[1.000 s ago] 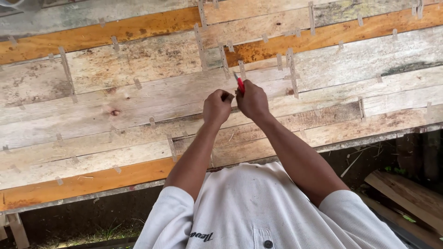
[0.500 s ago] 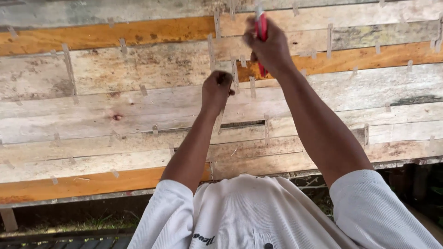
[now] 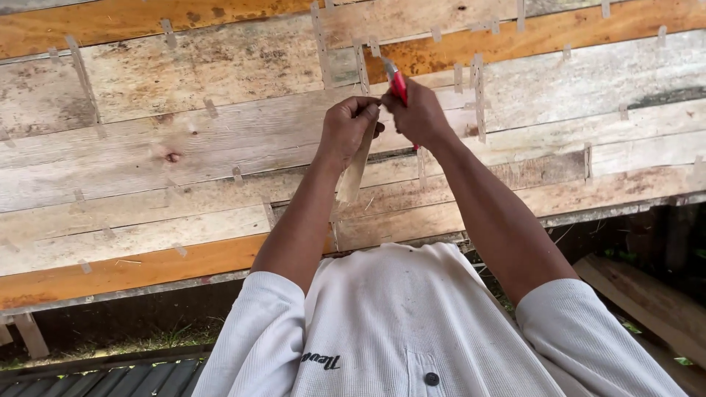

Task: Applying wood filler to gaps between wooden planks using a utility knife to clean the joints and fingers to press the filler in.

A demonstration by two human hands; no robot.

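Hands are meeting at the middle of the view, both arms reaching out from white sleeves of a white shirt (image 3: 412, 331). The left hand (image 3: 349, 129) is pinching the top end of a thin pale strip (image 3: 358, 165), fingers closed on it; the strip is hanging down from the grip, slightly tilted, lying in front of the boards. The right hand (image 3: 419, 114) is curling tightly around a red-handled knife (image 3: 396, 81), whose red end is sticking up and to the left above the knuckles; the blade tip is not clear enough to tell apart. The two hands are touching or nearly touching at the fingertips, right at the strip's upper end. Behind them a surface of weathered planks (image 3: 184, 154) is filling most of the frame, grey and pale boards running side to side, with orange-brown boards (image 3: 132, 268) along the near edge and near the top. Many short pale slivers (image 3: 478, 92) are lying scattered across the planks, some upright, some slanted. Past the near edge, loose timber (image 3: 647, 294) is lying on dark ground at the right, and a ribbed dark sheet (image 3: 103, 378) with a bit of grass is showing at the lower left.
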